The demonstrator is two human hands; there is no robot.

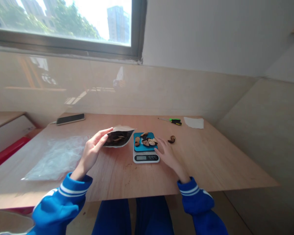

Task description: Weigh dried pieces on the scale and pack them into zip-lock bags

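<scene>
My left hand [94, 147] grips the left side of an open pouch [120, 143] with a dark inside; a few pale-edged dried pieces show within its mouth. Just right of the pouch lies a kitchen scale [137, 157] with a blue top and a small lit display, its digits too small to read surely. Several dried mushroom pieces [152, 142], brown and cream, rest on the blue top. My right hand [167, 152] is at the scale's right edge, thumb and fingers apart, close beside the pieces; whether the fingertips touch them I cannot tell.
One dark curled dried piece [171, 139] lies right of the scale. Farther back are screwdrivers [175, 121] and a white paper [194, 122]. A phone [70, 119] and a clear plastic bag [56, 158] lie on the left. Crumbs dot the wooden table [210, 163] before the scale.
</scene>
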